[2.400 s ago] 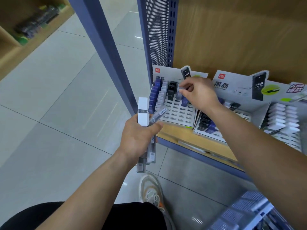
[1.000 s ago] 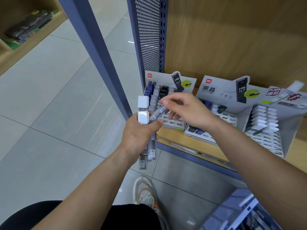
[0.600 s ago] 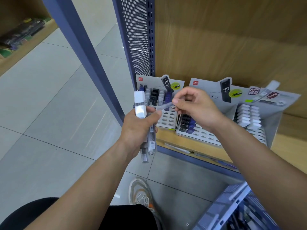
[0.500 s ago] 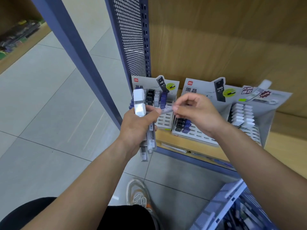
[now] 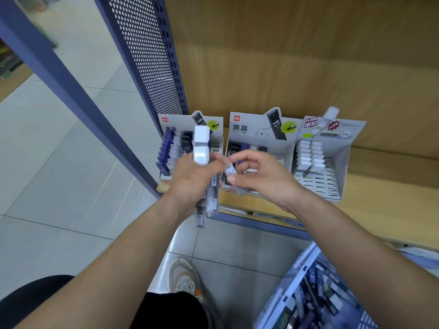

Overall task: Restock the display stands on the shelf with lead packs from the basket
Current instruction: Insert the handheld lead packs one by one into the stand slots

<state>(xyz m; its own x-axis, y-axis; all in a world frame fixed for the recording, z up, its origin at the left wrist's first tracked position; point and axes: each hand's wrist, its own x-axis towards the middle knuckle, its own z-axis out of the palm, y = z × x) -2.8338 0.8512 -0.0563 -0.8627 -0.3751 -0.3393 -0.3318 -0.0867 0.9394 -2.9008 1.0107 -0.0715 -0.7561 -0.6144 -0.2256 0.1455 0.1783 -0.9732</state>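
Left hand (image 5: 192,179): grip closed round an upright bundle (image 5: 201,148) of lead packs, whose white tops stand above the fist, in front of the left stand (image 5: 171,122). Right hand (image 5: 259,179): thumb and fingers pinch one pack (image 5: 230,171) marked HB 0.7, held tilted just beside the bundle and before the middle stand (image 5: 249,129). The three stands sit side by side on the wooden shelf (image 5: 380,186). The left stand holds purple, white and black packs, and the right stand (image 5: 344,143) holds white ones. The basket (image 5: 301,262), lower right, holds more packs. A shoe (image 5: 185,279) rests on the tiled floor.
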